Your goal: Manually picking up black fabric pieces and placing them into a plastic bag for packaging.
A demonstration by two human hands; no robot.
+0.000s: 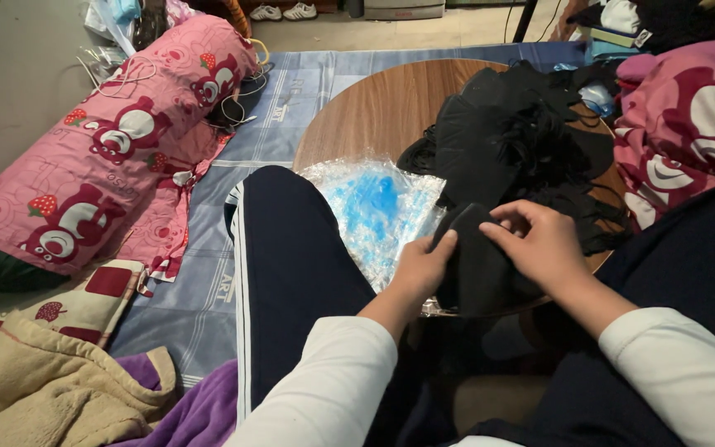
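Both my hands hold one flat black face mask (477,265) over the near edge of a round wooden table (374,112). My left hand (422,269) pinches its left edge, thumb on top. My right hand (539,244) grips its upper right side with fingers curled over it. Just behind lies a heap of several black masks with ear loops (515,141). To the left of the heap sits a pile of clear plastic wrappers with blue print (374,207).
My dark-trousered knee (291,248) rises left of the table. A pink cartoon-print pillow (109,149) lies on the blue checked mat (200,290) at left, with beige and purple blankets (68,389) near me. Pink bedding (688,124) and clutter sit at right.
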